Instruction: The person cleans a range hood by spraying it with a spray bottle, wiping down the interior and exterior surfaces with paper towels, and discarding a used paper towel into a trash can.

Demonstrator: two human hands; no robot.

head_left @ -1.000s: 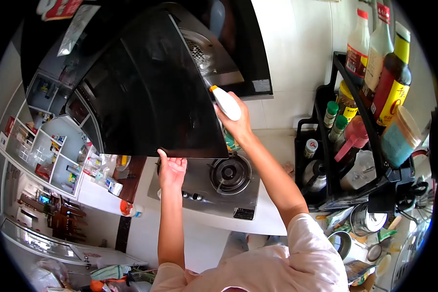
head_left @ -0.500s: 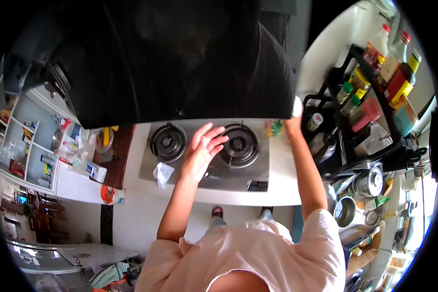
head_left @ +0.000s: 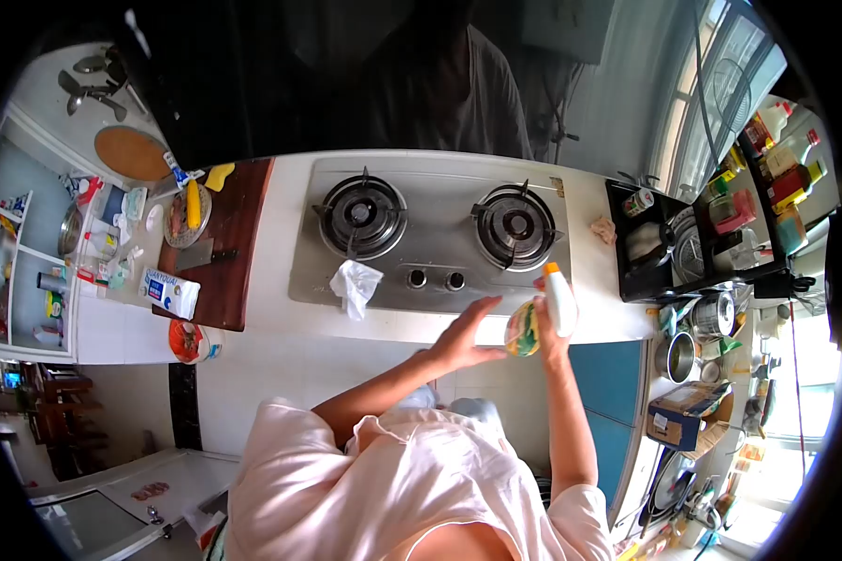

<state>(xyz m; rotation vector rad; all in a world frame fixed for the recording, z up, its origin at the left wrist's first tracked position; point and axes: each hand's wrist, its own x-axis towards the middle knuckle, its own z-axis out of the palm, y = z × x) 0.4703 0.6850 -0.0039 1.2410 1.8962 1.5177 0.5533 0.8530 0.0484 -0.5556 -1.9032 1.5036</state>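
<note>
My right hand [head_left: 554, 348] is closed around a spray bottle [head_left: 523, 330] with a white trigger head, an orange nozzle and a yellow-green label. It holds the bottle tilted over the counter's front edge. Just left of the bottle, my left hand [head_left: 465, 338] has its thumb and fingers apart; nothing is in it. Beyond both hands lies the steel two-burner gas stove [head_left: 430, 224]. A crumpled white cloth or tissue [head_left: 355, 286] rests on the stove's front left.
A dark range hood [head_left: 327, 84] hangs over the stove's back. On the left, a wooden board [head_left: 231, 215] carries a cleaver [head_left: 201, 254] and a white packet [head_left: 170, 294]. A black rack [head_left: 650, 248] with bottles stands at the right, beside a crumpled brownish wad [head_left: 603, 230].
My right hand has brought the spray bottle from the counter's right back side toward me. My left hand has moved from above the stove to beside the bottle. The view has shifted too.
</note>
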